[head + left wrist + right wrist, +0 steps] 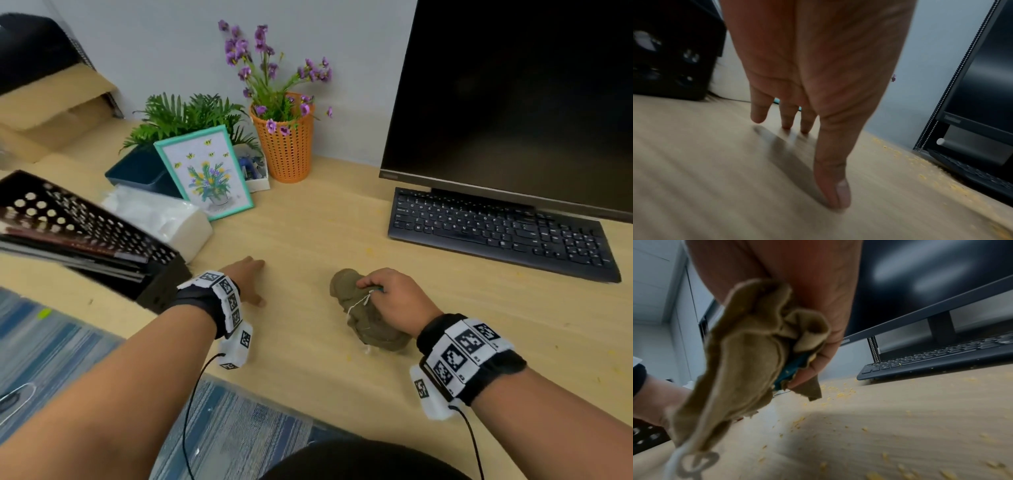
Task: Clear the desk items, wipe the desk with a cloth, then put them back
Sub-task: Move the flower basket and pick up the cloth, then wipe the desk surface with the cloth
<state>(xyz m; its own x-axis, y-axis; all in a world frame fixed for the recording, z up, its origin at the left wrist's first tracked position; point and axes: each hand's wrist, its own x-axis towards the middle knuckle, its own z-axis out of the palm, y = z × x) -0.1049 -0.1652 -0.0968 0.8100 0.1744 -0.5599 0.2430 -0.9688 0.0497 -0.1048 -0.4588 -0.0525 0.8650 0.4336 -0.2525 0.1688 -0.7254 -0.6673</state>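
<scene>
My right hand (387, 294) grips a bunched olive-brown cloth (363, 318) near the middle of the wooden desk (308, 219). In the right wrist view the cloth (744, 363) hangs from my curled fingers (813, 368) just above the desk, with a white thread loop trailing. My left hand (248, 279) rests flat on the desk to the left of the cloth, holding nothing. Its straight fingers (830, 178) touch the wood in the left wrist view. Yellow crumbs (836, 392) lie scattered on the desk.
A black perforated file tray (85, 233) with books sits at the left, a white tissue pack (161, 216) beside it. Behind stand a framed flower picture (205, 171), a fern in a blue pot (144, 168) and an orange flower basket (287, 144). Keyboard (496, 233) and monitor (513, 102) fill the right.
</scene>
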